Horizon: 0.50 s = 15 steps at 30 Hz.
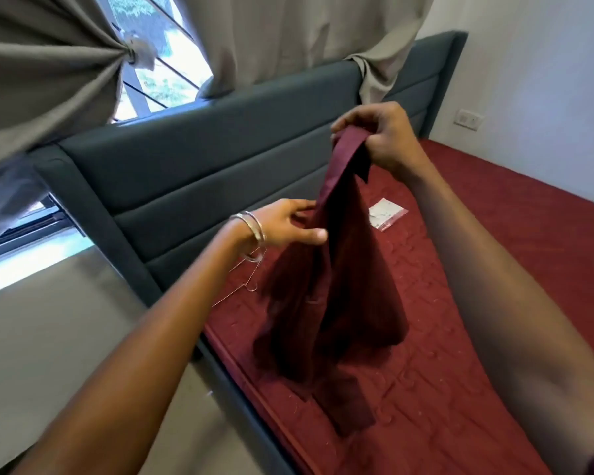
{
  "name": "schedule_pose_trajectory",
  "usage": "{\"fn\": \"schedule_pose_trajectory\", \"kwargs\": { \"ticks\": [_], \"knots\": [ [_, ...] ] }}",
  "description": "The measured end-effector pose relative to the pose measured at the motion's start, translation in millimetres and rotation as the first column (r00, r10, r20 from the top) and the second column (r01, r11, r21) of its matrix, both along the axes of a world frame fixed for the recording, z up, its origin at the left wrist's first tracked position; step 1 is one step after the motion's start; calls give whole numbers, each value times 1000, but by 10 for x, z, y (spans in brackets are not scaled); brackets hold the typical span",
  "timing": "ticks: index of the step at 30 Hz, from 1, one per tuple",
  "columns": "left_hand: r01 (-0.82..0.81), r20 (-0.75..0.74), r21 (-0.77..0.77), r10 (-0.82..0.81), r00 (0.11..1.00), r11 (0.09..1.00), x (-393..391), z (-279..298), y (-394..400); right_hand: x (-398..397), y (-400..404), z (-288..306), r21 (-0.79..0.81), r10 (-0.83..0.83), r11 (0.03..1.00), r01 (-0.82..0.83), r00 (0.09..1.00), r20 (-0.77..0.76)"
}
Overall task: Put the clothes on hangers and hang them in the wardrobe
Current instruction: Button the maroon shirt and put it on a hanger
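Here, one maroon shirt (326, 289), two hands.

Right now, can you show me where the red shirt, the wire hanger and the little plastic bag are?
Red shirt (336, 286), head view: middle of the hanging cloth.
Wire hanger (240, 286), head view: thin wire below the left wrist.
Little plastic bag (387, 214), head view: its centre, lying on the bed.

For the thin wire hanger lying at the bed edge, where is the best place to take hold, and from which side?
Grip the thin wire hanger at its small hook, coming from above on the headboard side; it lies flat, half hidden behind the left hand and dark red shirt.
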<state>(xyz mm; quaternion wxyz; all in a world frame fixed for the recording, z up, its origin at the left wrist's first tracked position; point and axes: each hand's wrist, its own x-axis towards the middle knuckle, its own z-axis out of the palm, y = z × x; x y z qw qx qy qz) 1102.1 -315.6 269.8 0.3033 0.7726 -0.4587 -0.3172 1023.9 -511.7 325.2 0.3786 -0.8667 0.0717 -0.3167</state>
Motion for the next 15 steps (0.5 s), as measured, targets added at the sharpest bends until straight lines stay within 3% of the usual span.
{"fn": "schedule_pose_trajectory", "kwargs": {
  "ticks": [1, 4, 5, 6, 8, 9, 10, 11, 12, 13, 15],
  "knots": [
    [-55, -8, -93, 55, 998, 994, -107, -24, -113, 50, 80, 44, -42, -6, 999, 7, 1000, 17],
    [-259, 153, -250, 303, 941, 933, -287, -28, -351, 155, 163, 37, -120, -100, 987, 105, 994, 46],
    [-373, 48, -279, 401, 915, 885, -299, -30, -404, 172, 137, 1, -196, -181, 964, 179, 983, 7],
    [-484, -177, -288, 450, 875, 826, -324, -8, -432, 156, 106, -33, -296, -287, 922, 250, 954, -88],
    [-684, -591, -219, 463, 660, 696, -302, 41, -430, 31, 69, -107, -366, -397, 885, 287, 877, -271],
    [-742, -688, -159, 465, 556, 652, -255, 62, -404, -72, 78, -161, -276, -328, 931, 241, 883, -335],
    [-772, -740, -106, 468, 482, 627, -202, 79, -382, -205, 153, -204, -75, -172, 985, 155, 914, -368],
    [-788, -767, -66, 474, 432, 612, -164, 94, -362, -328, 245, -297, 129, -9, 990, 62, 926, -376],
    [-799, -793, -41, 467, 391, 600, -141, 106, -357, -431, 351, -379, 233, 100, 972, -6, 913, -395],
    [-808, -819, -34, 447, 360, 588, -146, 146, -363, -494, 407, -456, 239, 139, 970, -35, 891, -433],
    [-788, -867, -31, 376, 328, 615, -166, 239, -382, -509, 469, -666, 26, 35, 999, -25, 864, -502]
  ]
}}
